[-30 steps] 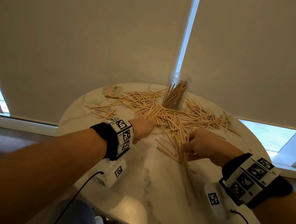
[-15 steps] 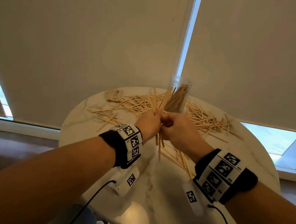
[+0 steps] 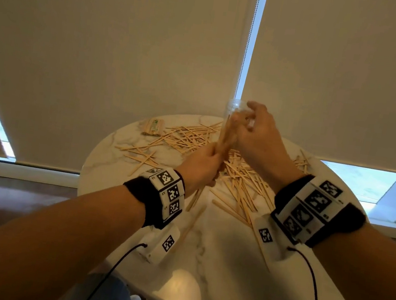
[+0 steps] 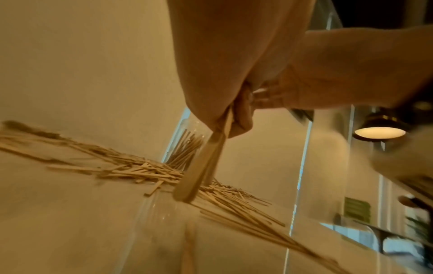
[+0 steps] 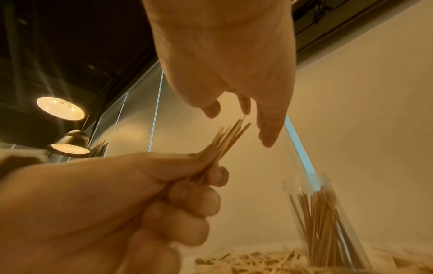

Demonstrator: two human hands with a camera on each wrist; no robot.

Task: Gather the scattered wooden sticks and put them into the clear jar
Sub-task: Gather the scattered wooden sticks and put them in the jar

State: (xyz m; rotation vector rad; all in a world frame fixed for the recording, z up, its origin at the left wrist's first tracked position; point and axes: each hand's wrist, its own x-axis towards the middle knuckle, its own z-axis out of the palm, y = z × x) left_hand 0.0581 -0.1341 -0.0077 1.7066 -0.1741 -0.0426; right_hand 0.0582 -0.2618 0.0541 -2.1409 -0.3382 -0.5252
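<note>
My left hand grips a bundle of wooden sticks upright above the round marble table. The bundle's lower ends stick out below the fist. My right hand hovers at the bundle's top ends, fingers spread and holding nothing. The clear jar stands just behind, partly filled with sticks; in the head view only its rim shows past my hands. Many loose sticks lie scattered on the table.
A small wrapped packet of sticks lies at the table's far left. Roller blinds hang close behind the table. The near part of the tabletop holds only a couple of stray sticks.
Both hands were down on the table raking sticks together. The left hand has since lifted a bundle upright, and the right hand has let go and risen to its top by the jar.
</note>
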